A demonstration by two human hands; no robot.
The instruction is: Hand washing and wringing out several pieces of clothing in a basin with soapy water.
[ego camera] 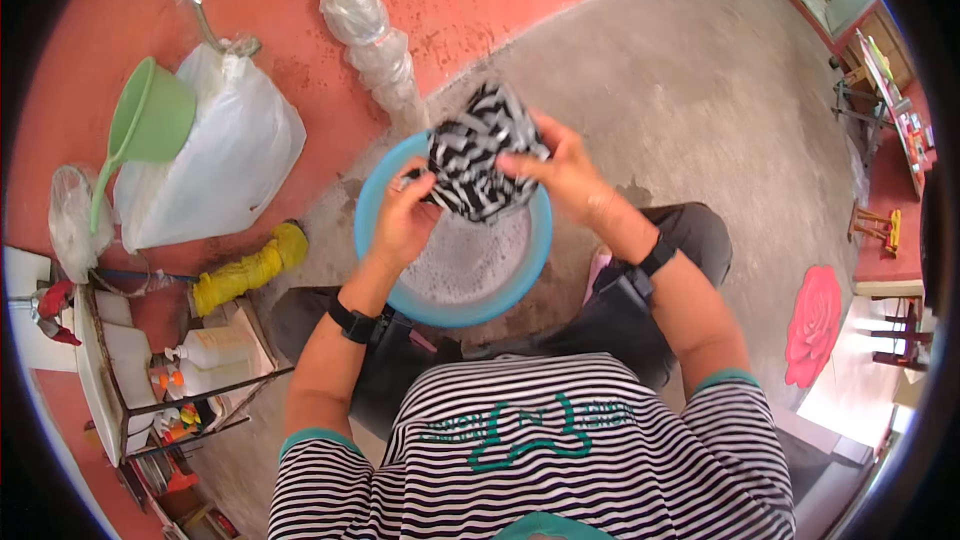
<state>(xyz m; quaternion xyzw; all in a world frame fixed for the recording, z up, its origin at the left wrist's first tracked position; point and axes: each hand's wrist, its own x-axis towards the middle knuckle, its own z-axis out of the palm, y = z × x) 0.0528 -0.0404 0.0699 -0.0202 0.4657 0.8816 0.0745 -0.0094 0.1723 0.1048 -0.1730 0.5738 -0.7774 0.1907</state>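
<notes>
A black-and-white patterned cloth (487, 157), bunched and a little blurred, is held up in front of me between both hands. My left hand (409, 217) pinches its lower left edge between thumb and fingers. On the other side, my right hand (562, 169) grips the cloth with the thumb on its face and the fingers mostly behind it. Below the cloth stands a round blue basin (457, 313) on the floor, and the cloth covers its upper right part. Sudsy, greyish water (465, 259) with foam bubbles fills the basin.
A green dipper (154, 116) hangs at left by a white plastic bag (225, 157). Plastic-wrapped piping (367, 37) runs down the red wall. Yellow-wrapped piping (251, 266) lies near a metal rack (187, 401) with bottles (214, 349). A pink rose-shaped mat (814, 326) lies at right.
</notes>
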